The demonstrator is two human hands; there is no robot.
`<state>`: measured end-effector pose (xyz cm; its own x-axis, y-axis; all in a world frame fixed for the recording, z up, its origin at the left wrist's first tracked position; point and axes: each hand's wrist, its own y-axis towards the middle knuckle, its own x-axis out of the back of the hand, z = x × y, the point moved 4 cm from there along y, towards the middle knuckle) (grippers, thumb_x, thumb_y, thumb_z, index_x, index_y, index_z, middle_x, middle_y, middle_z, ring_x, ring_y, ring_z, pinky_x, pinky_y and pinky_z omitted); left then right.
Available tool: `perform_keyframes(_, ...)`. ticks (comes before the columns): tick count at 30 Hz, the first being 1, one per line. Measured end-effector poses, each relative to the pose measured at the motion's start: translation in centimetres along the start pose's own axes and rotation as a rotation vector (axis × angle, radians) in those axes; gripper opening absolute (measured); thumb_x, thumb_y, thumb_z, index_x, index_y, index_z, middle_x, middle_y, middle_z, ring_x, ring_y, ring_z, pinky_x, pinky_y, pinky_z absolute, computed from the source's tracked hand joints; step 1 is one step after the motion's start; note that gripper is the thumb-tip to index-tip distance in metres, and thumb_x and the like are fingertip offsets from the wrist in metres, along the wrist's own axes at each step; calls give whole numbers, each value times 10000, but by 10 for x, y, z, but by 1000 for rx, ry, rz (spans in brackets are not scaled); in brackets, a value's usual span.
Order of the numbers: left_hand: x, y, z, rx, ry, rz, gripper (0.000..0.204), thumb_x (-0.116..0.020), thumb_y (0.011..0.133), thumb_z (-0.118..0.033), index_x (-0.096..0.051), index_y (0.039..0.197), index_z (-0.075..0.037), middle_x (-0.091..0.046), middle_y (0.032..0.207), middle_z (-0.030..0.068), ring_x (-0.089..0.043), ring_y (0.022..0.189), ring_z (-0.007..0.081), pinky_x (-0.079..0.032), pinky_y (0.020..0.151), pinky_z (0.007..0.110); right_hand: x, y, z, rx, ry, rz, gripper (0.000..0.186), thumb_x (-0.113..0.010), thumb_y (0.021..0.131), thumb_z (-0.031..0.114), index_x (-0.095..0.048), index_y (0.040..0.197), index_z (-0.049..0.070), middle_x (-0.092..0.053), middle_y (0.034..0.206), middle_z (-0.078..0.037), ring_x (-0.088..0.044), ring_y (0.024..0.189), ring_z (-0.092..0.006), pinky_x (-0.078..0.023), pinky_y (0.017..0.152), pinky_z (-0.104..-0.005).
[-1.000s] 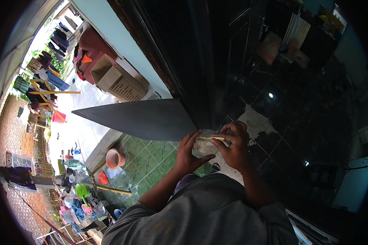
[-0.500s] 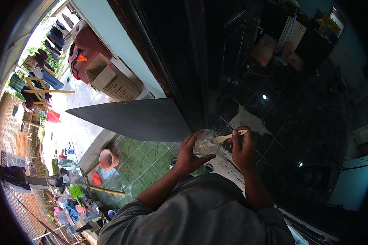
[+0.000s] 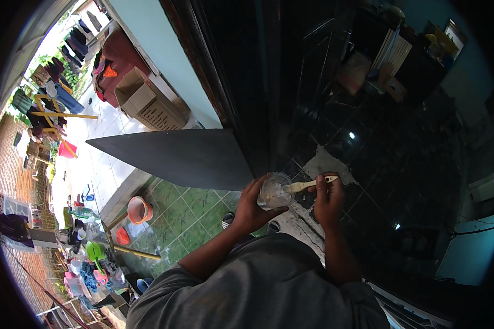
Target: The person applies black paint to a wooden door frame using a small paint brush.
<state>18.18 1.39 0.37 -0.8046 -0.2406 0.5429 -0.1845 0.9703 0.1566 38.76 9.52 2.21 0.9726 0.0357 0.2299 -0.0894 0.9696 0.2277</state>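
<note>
In front of my chest, my left hand [image 3: 253, 207] is wrapped around the side of a clear plastic cup [image 3: 273, 198], thumb along its near edge. Pale residue shows inside the cup. A paintbrush [image 3: 302, 187] with a cream handle is pinched in my right hand [image 3: 329, 200], its bristles over the cup's inside. Whether the bristles touch the contents I cannot tell. Just beyond my left hand stretches a dark grey panel [image 3: 175, 159] with a curved edge, reaching from the dark door frame [image 3: 252, 109] out to the left.
An orange bucket [image 3: 140, 210] stands on the green tiled floor [image 3: 186, 219] at left. Farther back sits an open cardboard box [image 3: 148, 104] beside a red sofa [image 3: 123, 60]. Clutter with a green dipper [image 3: 95, 251] lies at lower left. Dark tiles [image 3: 362, 170] with a broken pale patch [image 3: 329, 166] spread right.
The view has shifted slightly. Both hands still hold the cup and the paintbrush, and the cup looks a little more tilted, with the brush drawn slightly toward its right rim.
</note>
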Motion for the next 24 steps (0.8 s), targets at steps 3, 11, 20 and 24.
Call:
perform_keyframes(3,2,0,-1,-7,45,5,966,-954,659,-346,-493,1447,-31,-574,1395,192,-549,1297,392,-446,1099,473,14,2,-5,13,33,-74,176,-574,1060,166,-581,984,8,-643,760,-57,-664,658,-121,-494,629,-281)
perform_keyframes(11,3,-1,-6,-49,15,-27,950,-968,653,-283,-500,1441,-32,-628,1332,187,-617,1244,362,-489,1067,448,-3,-2,-2,2,322,-130,207,-571,1061,210,-577,994,14,-622,763,-53,-645,680,-127,-465,661,-288)
perform_keyframes(20,-1,11,-1,-35,-19,32,903,-955,693,-325,-522,1427,-28,-631,1341,182,-620,1258,322,-495,1064,430,3,-1,-9,-43,231,-159,228,-544,1067,213,-563,973,6,-613,801,-72,-661,692,-150,-499,670,-308)
perform_keyframes(24,-6,17,0,-39,-24,37,923,-940,697,-400,-518,1429,-30,-624,1338,185,-612,1256,343,-496,1064,437,3,-1,-20,-8,140,-163,249,-546,1061,235,-552,992,-4,-602,819,-86,-652,685,-178,-501,673,-326)
